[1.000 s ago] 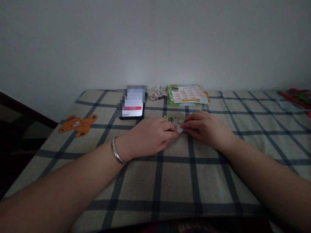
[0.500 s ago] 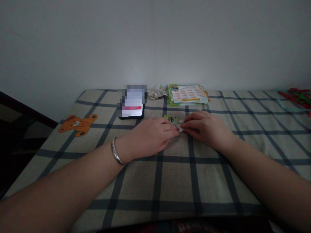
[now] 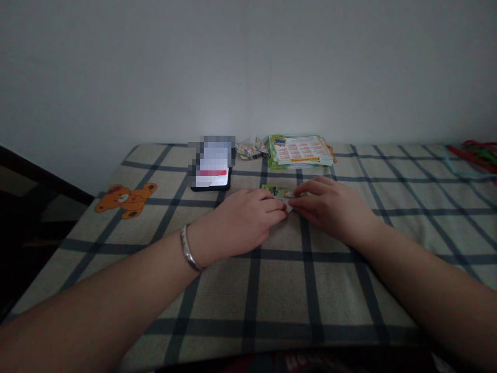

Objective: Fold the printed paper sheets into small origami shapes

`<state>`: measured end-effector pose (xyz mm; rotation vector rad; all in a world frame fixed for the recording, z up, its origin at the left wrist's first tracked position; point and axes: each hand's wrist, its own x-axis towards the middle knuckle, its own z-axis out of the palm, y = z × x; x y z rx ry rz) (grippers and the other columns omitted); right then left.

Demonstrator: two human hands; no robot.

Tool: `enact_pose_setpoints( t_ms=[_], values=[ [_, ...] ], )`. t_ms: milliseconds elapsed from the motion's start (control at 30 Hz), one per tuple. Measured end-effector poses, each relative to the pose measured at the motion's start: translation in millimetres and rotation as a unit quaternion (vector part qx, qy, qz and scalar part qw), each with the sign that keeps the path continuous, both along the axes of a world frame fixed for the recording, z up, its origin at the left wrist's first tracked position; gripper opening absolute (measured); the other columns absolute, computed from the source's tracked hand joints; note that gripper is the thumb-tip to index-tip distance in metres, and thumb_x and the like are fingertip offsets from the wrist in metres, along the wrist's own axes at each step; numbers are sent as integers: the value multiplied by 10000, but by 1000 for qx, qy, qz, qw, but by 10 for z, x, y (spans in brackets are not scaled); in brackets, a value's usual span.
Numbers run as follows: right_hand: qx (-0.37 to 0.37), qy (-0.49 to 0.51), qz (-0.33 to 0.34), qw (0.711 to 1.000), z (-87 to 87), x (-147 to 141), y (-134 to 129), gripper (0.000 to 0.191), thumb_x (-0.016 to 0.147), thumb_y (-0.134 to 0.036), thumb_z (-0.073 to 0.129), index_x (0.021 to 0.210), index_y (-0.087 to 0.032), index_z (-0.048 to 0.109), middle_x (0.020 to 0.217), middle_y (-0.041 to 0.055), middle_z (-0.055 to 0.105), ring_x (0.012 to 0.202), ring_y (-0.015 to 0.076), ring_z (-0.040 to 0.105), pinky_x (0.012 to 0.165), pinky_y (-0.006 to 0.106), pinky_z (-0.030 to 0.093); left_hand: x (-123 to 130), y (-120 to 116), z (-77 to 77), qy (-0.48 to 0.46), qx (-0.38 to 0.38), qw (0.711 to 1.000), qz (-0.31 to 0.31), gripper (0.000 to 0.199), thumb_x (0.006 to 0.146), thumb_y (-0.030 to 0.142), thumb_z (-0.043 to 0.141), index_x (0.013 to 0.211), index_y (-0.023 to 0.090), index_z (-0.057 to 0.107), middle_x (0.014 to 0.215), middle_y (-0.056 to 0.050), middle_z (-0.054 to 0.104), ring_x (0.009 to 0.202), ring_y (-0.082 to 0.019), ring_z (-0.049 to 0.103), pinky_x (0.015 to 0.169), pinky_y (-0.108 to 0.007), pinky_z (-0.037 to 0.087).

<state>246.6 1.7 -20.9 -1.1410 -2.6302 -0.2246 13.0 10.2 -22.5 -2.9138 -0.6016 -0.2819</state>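
Note:
A small piece of printed paper [image 3: 278, 191], green with a white part, lies on the checked cloth between my hands. My left hand [image 3: 248, 220], with a silver bangle at the wrist, has its fingers bent together over the paper's near left side. On the other side, my right hand [image 3: 334, 210] grips the paper's white right end with thumb and fingertips. Part of the paper is hidden under my fingers, so its folds cannot be made out fully.
A lit phone [image 3: 213, 168], partly blurred, leans near the wall. Beside it are a crumpled or folded paper piece [image 3: 251, 150] and a stack of printed sheets [image 3: 301, 150]. A bear figure [image 3: 126, 200] is at left, red and green strips [image 3: 479, 155] at far right.
My hands stay nearly in place on the paper. The fingertips have shifted slightly, and a bit more of the paper's white part shows between them.

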Motion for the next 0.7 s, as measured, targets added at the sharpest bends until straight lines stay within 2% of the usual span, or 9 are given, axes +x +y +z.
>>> enact_pose_setpoints(
  t_ms=[367,700],
  values=[
    [-11,-22,46,999,70,-65,-96,186,905,-161,554,897,-167,740,954,93,698,885,227,615,770,352,506,27,-54,13,1,12,1000,16,265,873,178,549,1122,145,631,1194,-77,661,1104,-275,575,866,-442,519],
    [-43,-5,32,999,81,-67,-118,189,893,-204,557,886,-181,745,980,85,708,892,229,640,784,369,518,20,-49,21,4,-15,1000,17,260,893,153,509,1123,148,630,1199,-74,651,1158,-274,549,915,-442,521]
  ],
)
